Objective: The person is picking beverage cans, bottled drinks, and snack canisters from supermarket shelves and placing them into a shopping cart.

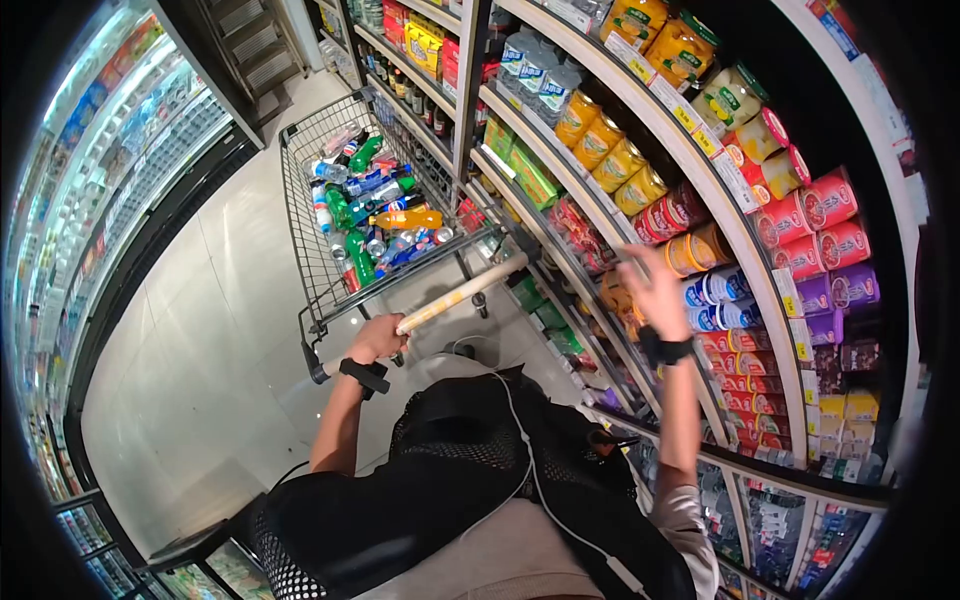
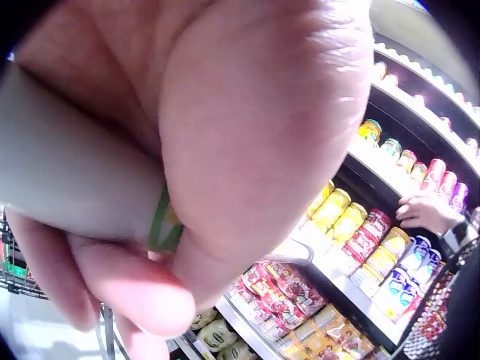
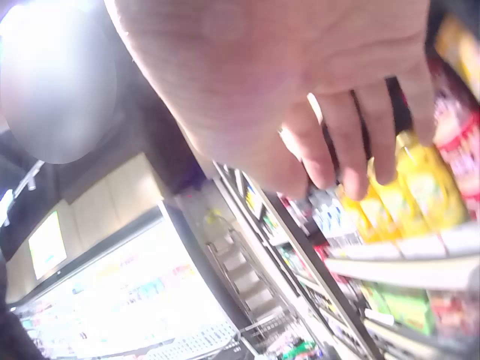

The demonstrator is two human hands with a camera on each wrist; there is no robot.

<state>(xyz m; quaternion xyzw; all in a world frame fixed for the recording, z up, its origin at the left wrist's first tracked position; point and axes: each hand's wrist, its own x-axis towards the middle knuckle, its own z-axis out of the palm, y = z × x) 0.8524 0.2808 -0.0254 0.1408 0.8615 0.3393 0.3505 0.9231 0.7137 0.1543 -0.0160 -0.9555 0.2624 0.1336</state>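
My left hand [image 1: 377, 340] is curled round the pale handle [image 1: 465, 291] of a shopping cart. In the left wrist view its thumb and fingers wrap the bar, where a green band [image 2: 166, 221] shows. My right hand [image 1: 655, 295] is raised at the shelves on the right, its fingers spread and slightly blurred, with nothing held. Nearest to it are orange-labelled tubs [image 1: 695, 250], red-labelled cans [image 1: 668, 214] and blue-and-white tubs [image 1: 718, 288]. Yellow-labelled containers [image 3: 431, 187] stand beyond its fingers in the right wrist view.
The wire cart [image 1: 296, 200] ahead holds several drink bottles, among them an orange one [image 1: 408, 219] and green ones [image 1: 357, 256]. A lit drinks cooler [image 1: 150, 130] lines the left side of the tiled aisle [image 1: 200, 330]. A ladder [image 1: 257, 45] stands at the far end.
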